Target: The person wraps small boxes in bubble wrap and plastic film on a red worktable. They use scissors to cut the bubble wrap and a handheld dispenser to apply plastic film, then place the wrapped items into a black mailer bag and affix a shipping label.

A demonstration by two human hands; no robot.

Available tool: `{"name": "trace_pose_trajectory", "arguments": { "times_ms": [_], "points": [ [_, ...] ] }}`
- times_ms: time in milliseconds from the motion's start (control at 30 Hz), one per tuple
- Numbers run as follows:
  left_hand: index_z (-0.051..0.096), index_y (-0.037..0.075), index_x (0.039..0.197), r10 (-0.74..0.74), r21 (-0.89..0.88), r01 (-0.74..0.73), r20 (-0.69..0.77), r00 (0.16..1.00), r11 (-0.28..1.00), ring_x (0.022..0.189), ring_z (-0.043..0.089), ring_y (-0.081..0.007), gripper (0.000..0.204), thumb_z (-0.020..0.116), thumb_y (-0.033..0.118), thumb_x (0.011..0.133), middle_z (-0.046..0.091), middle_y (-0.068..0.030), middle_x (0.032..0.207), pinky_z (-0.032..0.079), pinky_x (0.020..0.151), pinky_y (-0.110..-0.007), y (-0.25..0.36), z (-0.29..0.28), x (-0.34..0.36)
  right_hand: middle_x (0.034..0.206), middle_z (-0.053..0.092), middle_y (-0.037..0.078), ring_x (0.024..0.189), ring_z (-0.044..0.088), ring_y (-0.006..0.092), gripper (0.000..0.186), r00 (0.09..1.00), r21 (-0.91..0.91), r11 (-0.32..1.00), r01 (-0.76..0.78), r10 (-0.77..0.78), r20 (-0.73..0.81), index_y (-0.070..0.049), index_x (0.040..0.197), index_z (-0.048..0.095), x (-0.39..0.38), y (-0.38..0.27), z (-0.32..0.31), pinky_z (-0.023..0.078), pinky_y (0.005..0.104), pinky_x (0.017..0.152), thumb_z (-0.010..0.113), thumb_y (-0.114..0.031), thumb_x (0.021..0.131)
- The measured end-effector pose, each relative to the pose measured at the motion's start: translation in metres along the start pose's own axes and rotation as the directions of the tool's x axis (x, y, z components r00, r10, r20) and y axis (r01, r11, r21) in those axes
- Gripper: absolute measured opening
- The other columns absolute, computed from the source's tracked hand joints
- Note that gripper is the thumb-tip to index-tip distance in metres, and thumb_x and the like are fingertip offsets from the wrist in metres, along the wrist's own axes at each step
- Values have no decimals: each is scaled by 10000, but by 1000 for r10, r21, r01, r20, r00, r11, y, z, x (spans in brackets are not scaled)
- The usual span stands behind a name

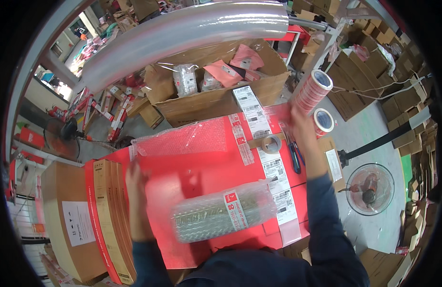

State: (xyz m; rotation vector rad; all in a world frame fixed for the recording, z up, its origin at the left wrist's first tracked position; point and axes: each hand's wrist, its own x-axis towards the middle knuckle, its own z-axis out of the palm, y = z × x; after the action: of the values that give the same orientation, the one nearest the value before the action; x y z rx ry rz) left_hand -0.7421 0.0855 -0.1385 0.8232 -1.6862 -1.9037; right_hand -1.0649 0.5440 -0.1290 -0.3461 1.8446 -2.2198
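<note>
Red table [202, 174] under your arms carries a bubble-wrapped parcel [223, 210], lying near your chest with a tape strip across it. Your left hand [136, 178] rests flat and empty on the table by a sheet of bubble wrap [182, 137], just beside the flat cartons [111, 215]. Your right hand [300, 119] grips a stack of tape rolls [313, 91] at the far edge, near the labels [273, 167].

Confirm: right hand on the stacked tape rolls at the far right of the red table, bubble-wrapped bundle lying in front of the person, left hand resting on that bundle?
Not quite. In the head view the left hand is on the red table beside the flat cartons, apart from the bubble-wrapped bundle. The right hand is at the tape rolls, as you said.
</note>
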Motion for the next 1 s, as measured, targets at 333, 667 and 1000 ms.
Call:
{"name": "trace_pose_trajectory", "arguments": {
  "times_ms": [333,667,1000],
  "points": [
    [306,163,1664,106,-364,11,299,948,931,923,635,-101,704,646,274,1058,536,-85,1505,578,946,-314,125,48,188,1153,676,119,1032,712,203,231,961,532,834,-143,-12,278,38,1198,599,206,-102,85,631,223,868,673,-34,992],
    [416,34,1566,230,-403,-58,392,891,913,1248,674,-183,525,546,273,1118,559,-190,1536,588,1023,-313,124,65,190,1044,690,28,976,703,149,287,968,209,967,-149,100,229,-46,1200,657,204,-82,102,635,286,843,748,-227,997],
    [498,37,1514,191,-425,-4,398,898,905,1281,660,-226,462,557,252,1109,554,-191,1546,592,1035,-341,118,51,213,1254,708,214,879,738,103,284,879,432,825,-364,151,453,104,1289,594,219,-120,77,656,185,765,620,-21,1035]
  ]
}}
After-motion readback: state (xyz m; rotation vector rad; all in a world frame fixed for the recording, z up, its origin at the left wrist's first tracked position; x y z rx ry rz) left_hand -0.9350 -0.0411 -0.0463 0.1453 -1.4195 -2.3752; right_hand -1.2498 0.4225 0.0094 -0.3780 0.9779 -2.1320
